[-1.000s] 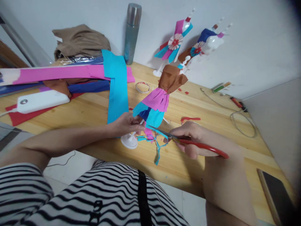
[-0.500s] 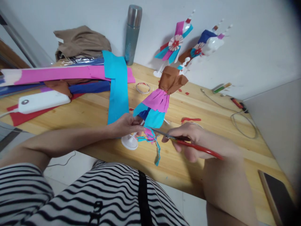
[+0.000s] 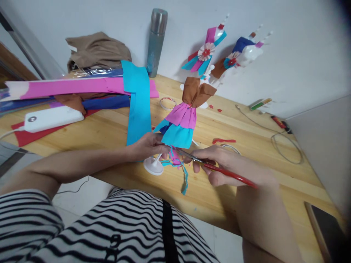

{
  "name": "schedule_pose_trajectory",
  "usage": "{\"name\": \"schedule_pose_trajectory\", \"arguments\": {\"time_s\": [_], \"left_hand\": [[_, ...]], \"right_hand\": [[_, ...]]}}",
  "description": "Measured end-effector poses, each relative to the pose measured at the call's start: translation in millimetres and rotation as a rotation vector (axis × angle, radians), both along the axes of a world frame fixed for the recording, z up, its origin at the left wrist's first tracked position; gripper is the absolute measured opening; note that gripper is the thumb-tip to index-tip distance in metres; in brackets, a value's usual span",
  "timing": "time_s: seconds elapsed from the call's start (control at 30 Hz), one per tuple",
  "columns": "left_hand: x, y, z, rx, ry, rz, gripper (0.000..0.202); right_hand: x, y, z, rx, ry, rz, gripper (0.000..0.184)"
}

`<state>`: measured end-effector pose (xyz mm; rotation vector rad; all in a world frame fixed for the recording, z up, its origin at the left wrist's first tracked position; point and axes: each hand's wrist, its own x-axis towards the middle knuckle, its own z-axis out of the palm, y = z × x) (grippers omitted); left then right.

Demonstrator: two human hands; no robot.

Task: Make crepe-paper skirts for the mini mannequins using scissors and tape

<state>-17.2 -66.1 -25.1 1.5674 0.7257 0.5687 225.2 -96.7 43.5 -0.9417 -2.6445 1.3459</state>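
Both grips are closed: the right hand [image 3: 219, 160] is clamped around the red-handled scissors [image 3: 230, 175], and the left hand [image 3: 149, 146] pinches at the lower part of the paper-dressed figure [image 3: 181, 114]. Whether these left fingers press on the paper hem or on the stem, I cannot tell, because they are partly hidden. The figure leans over the worktop [image 3: 216, 201] in front of the person, its round white base [image 3: 154, 167] at its lower left end. The scissor blades lie just under the figure's cyan skirt layer [image 3: 178, 136], and they look nearly together. Below the figure lie cut paper scraps [image 3: 184, 184]; to its left is a long cyan crepe strip [image 3: 139, 117], and behind it stand other decorated figures [image 3: 207, 54].

The step in hand seems to be trimming of the skirt's lower edge. In my judgement, the next move calls for a steady left hold, the paper kept flat, and blades guided along the hem without catching the stem or the fingertips.

Compared with half a second ago, the figure's top has leaned more to the left, and its cyan front panel is spread wider, so less of the dark-blue paper [image 3: 166, 128] shows beside it. The right hand has stayed on the scissors.
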Motion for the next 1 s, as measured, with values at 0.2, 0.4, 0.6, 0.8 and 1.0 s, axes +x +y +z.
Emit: {"name": "schedule_pose_trajectory", "arguments": {"time_s": [0.2, 0.4, 0.6, 0.8, 1.0], "left_hand": [[1.2, 0.0, 1.3, -0.034, 0.016, -0.016, 0.019], [1.6, -0.6, -6.4, -0.032, -0.03, -0.017, 0.012], [-0.3, -1.7, -8.3, 0.122, 0.056, -0.001, 0.015], [2.3, -2.8, -5.5, 0.084, 0.041, 0.001, 0.017], [2.8, -3.3, -5.3, 0.036, -0.005, -0.022, 0.013]], "right_hand": [[-4.0, 0.6, -0.6, -0.023, 0.033, -0.024, 0.036], [-8.7, 1.0, -2.5, 0.012, 0.046, -0.014, 0.045], [-11.2, 1.2, -5.5, 0.003, 0.067, -0.006, 0.057], [-10.9, 1.1, -5.9, -0.004, 0.079, -0.011, 0.054], [-8.5, 1.6, -9.0, 0.025, 0.078, 0.005, 0.038]]}}
